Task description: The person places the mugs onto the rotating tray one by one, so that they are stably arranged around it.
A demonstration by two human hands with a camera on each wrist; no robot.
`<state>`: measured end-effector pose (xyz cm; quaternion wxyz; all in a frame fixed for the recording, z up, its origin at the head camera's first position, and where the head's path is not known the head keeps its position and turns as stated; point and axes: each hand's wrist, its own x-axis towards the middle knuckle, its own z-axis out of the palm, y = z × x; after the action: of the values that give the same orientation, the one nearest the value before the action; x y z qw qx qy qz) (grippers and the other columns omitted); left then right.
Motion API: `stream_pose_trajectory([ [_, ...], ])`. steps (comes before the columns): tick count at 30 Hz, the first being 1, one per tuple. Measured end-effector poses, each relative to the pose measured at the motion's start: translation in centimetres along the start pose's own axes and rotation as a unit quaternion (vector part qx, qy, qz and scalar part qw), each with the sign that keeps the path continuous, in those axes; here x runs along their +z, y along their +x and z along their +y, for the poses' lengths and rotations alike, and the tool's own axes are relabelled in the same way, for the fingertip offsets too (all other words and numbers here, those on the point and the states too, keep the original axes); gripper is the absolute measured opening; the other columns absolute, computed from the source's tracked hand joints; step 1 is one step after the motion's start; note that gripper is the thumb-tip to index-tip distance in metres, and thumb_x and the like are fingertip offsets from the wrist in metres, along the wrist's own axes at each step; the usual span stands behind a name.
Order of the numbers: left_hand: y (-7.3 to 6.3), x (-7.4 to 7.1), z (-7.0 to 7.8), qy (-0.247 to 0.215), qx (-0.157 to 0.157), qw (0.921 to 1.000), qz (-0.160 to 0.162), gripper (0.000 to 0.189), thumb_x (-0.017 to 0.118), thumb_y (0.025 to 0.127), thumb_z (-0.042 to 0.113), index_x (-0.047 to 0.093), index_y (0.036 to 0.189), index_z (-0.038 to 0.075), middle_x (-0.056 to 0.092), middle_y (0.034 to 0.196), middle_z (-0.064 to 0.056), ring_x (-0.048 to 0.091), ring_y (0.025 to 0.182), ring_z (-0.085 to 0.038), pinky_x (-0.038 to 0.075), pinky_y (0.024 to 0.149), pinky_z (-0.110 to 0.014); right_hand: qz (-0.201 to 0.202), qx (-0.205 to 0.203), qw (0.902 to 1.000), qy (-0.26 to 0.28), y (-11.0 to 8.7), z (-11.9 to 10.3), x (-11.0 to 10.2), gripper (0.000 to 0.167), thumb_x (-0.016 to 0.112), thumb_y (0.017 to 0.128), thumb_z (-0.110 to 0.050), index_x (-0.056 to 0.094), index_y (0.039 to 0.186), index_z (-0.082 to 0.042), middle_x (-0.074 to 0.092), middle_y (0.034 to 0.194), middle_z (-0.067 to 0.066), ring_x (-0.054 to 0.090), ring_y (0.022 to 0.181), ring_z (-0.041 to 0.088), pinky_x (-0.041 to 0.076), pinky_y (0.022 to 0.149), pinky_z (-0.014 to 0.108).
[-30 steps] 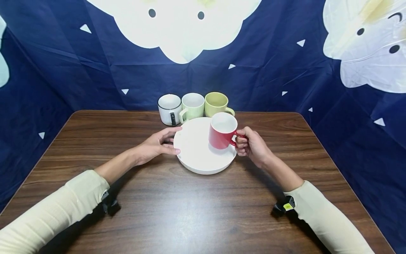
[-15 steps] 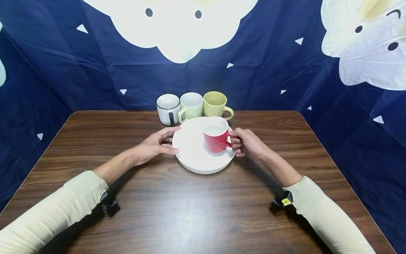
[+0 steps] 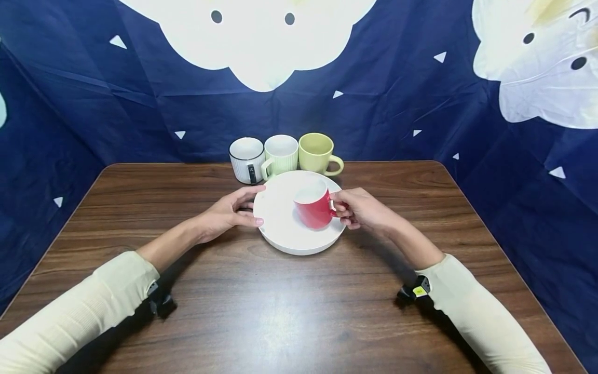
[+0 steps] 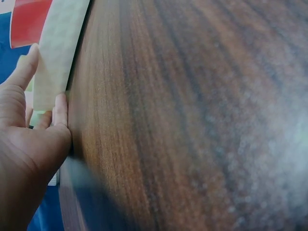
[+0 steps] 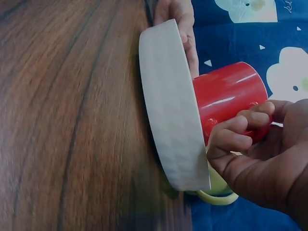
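Note:
My right hand [image 3: 358,208] pinches the handle of a red mug [image 3: 314,212] with a white inside. The mug is over the right half of a round white tray [image 3: 275,208], leaning slightly left; the right wrist view shows the red mug [image 5: 230,91] behind the tray's wall [image 5: 171,106], which hides its base. My left hand [image 3: 229,215] touches the tray's left rim, thumb at the front and fingers spread toward the back. In the left wrist view, the left hand [image 4: 36,139] lies against the tray's side wall [image 4: 55,62].
Behind the tray stand a white mug with a black rim [image 3: 244,166], a pale green mug [image 3: 285,161] and an olive-green mug [image 3: 314,156], side by side. All are on a brown wooden table [image 3: 224,311]. A dark blue cloth [image 3: 402,104] hangs behind.
My right hand has brought the red mug left and toward me over the tray, and the mug has tipped slightly. The left hand and tray have stayed in place.

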<state>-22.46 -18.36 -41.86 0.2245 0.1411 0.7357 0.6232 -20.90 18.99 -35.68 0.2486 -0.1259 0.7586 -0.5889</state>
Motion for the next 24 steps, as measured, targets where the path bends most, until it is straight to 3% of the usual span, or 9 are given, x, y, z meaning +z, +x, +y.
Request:
stream_pose_trajectory([
  [7,0.08,-0.01,0.1,0.003,-0.006,1.0,0.002,0.098,0.086,0.094,-0.002,0.035,0.176,0.015,0.047,0.174,-0.015,0.069,0.129,-0.021,0.06,0.104,-0.023,0.03,-0.041,0.9946,-0.09,-0.74,-0.18,-0.9,0.026,0.052,0.12,-0.024,0.058,0.114,0.0,0.061,0.082,0.008,0.064,0.062,0.018,0.036,0.046,0.025],
  [15,0.01,-0.14,0.05,0.003,-0.007,1.0,0.002,0.099,0.086,0.093,-0.003,0.036,0.176,0.015,0.046,0.174,-0.015,0.069,0.13,-0.021,0.06,0.104,-0.023,0.07,-0.08,0.9779,-0.18,-0.66,0.06,-0.78,0.029,0.059,0.119,-0.031,0.065,0.11,-0.004,0.063,0.082,0.009,0.064,0.063,0.024,0.052,0.055,0.029],
  [20,-0.05,-0.12,0.07,0.003,-0.002,1.0,-0.002,0.098,0.086,0.094,-0.002,0.035,0.176,0.014,0.046,0.174,-0.017,0.07,0.128,-0.019,0.06,0.104,-0.023,0.074,-0.104,0.9691,-0.211,-0.74,0.24,-0.75,0.022,0.069,0.115,-0.03,0.068,0.11,-0.008,0.064,0.081,0.013,0.064,0.062,0.029,0.052,0.056,0.029],
  [24,-0.12,-0.15,0.03,0.006,0.002,1.0,-0.004,0.098,0.086,0.094,-0.001,0.035,0.177,0.013,0.047,0.173,-0.018,0.07,0.126,-0.018,0.059,0.104,-0.023,0.098,-0.116,0.9599,-0.235,-0.74,0.43,-0.68,0.022,0.069,0.114,-0.032,0.074,0.109,-0.011,0.068,0.083,0.012,0.063,0.061,0.031,0.051,0.055,0.029],
])
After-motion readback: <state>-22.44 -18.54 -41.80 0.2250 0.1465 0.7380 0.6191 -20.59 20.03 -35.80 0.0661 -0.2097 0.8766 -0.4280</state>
